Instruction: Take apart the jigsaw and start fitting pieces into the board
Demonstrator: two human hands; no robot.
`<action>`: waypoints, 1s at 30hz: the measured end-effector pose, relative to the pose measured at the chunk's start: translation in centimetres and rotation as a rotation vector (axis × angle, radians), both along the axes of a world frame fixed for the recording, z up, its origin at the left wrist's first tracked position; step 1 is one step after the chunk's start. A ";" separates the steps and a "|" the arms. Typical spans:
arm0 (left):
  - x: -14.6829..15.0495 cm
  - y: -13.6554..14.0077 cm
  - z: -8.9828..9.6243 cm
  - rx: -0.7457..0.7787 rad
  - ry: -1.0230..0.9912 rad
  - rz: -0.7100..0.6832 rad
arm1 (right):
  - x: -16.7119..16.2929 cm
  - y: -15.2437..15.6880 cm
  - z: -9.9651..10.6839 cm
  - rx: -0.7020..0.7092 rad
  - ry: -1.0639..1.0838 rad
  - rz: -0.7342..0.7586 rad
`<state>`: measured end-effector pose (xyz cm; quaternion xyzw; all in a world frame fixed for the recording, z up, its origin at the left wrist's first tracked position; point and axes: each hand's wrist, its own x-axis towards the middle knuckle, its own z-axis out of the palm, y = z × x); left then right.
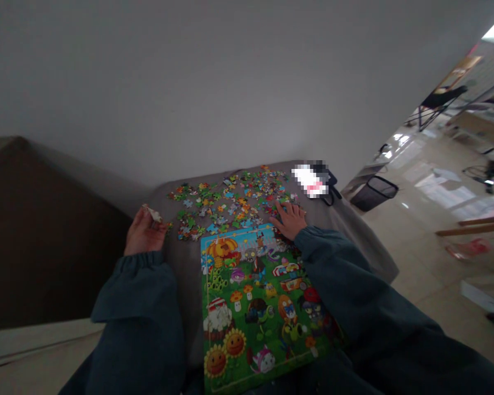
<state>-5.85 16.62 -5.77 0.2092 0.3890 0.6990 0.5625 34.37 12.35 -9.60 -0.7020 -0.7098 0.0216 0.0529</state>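
Note:
My left hand point(145, 231) is raised at the left edge of the grey cloth, its fingers closed on a small whitish piece point(153, 213); what exactly that is cannot be made out. Many small colourful jigsaw puzzle pieces point(230, 207) lie loose across the far half of the cloth. My right hand point(290, 221) rests palm down with fingers spread, touching pieces at the right of the spread. Below lies a flat puzzle board point(247, 307) printed with cartoon sunflowers, mushrooms and other characters. My right sleeve covers part of its right edge.
A grey cloth point(181, 307) covers the table, set against a pale wall. At its far right lie a pixelated bright object point(310, 181) and a dark strapped item point(332, 189). A dark mesh bin point(372, 192) stands on the floor beyond. A brown box-like surface point(45, 236) is at left.

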 end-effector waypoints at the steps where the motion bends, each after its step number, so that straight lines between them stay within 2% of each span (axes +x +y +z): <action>1: 0.1 0.0 0.0 -0.003 -0.013 -0.002 | 0.1 0.0 0.2 0.019 0.017 0.006; 5: 1.0 0.2 0.2 -0.037 -0.036 -0.007 | 0.1 1.5 2.6 0.186 0.153 0.026; 7: 1.7 0.2 0.2 -0.062 -0.029 -0.030 | -0.7 3.0 4.2 0.234 0.215 0.085; 9: 2.3 0.3 0.2 -0.084 -0.017 -0.054 | -2.3 5.0 5.4 0.164 0.218 0.240; 10: 2.7 0.3 0.1 -0.092 -0.006 -0.065 | -3.3 5.9 5.6 0.142 0.210 0.272; 13: 3.7 0.2 -0.5 -0.098 0.035 -0.089 | -7.0 8.3 5.0 0.102 0.179 0.291; 18: 4.8 0.1 -2.5 -0.071 0.138 -0.138 | -11.1 9.9 2.6 0.085 0.132 0.184; 22: 5.4 0.1 -3.6 0.027 0.403 -0.210 | -11.7 10.4 1.9 0.090 0.124 0.131; 27: 6.3 -0.7 -3.8 0.236 0.935 -0.466 | -11.2 11.1 2.1 0.090 0.150 0.147; 30: 6.7 -1.1 -4.3 0.336 1.140 -0.538 | -10.4 10.5 2.9 0.130 0.182 0.195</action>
